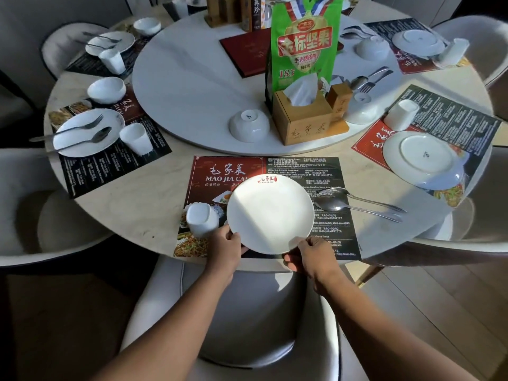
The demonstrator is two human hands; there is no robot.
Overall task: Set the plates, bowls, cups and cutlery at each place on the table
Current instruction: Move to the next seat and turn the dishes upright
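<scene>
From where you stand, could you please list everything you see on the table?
Turntable: one, white, centre.
Placemats: several, red-black, table edge.
Plates: at least five, white, on placemats.
Bowls: five, white, two left, three on or by turntable.
Cups: six, white, beside plates.
Cutlery: silver, beside near plate, on two left plates, on turntable.
Tissue box: one, wooden, on turntable.
Snack bag: one, green, behind box.
Menu: one, dark red, turntable.
Left hand, right hand: grip near plate's rim.

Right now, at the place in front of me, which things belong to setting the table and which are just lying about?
For the job: plate, held at its near rim by left hand and right hand; cup; cutlery; upside-down bowl.
Just lying about: green snack bag; tissue box; red folder.
</scene>
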